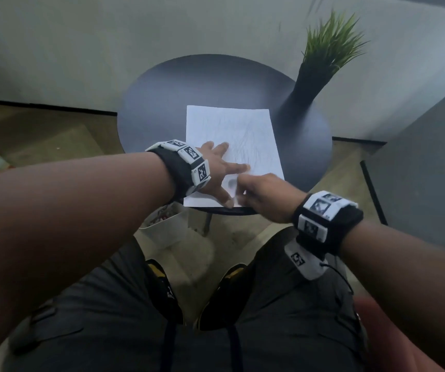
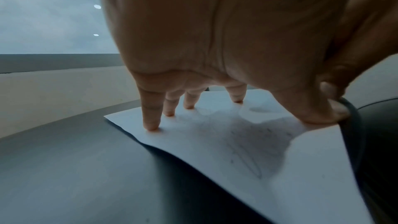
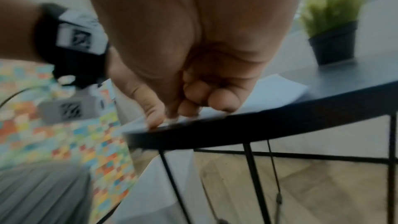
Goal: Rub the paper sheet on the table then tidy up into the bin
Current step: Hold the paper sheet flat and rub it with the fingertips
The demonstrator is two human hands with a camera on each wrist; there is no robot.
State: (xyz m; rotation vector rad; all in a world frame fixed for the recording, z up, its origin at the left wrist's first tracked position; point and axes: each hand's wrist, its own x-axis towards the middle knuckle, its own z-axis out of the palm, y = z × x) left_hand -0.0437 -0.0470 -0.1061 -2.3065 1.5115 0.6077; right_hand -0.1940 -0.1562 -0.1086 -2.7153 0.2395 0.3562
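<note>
Two hands | left hand [image 1: 217, 167] fingers spread on paper sheet [image 1: 245, 135] | right hand [image 1: 263, 196] fingers curled | round dark table [image 1: 162, 103]

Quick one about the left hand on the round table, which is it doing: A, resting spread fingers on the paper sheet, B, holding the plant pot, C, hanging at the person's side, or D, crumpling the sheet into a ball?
A: the left hand lies with its fingers straight and spread, fingertips down on the flat paper sheet, while the plant pot stands untouched at the table's far right.
</note>
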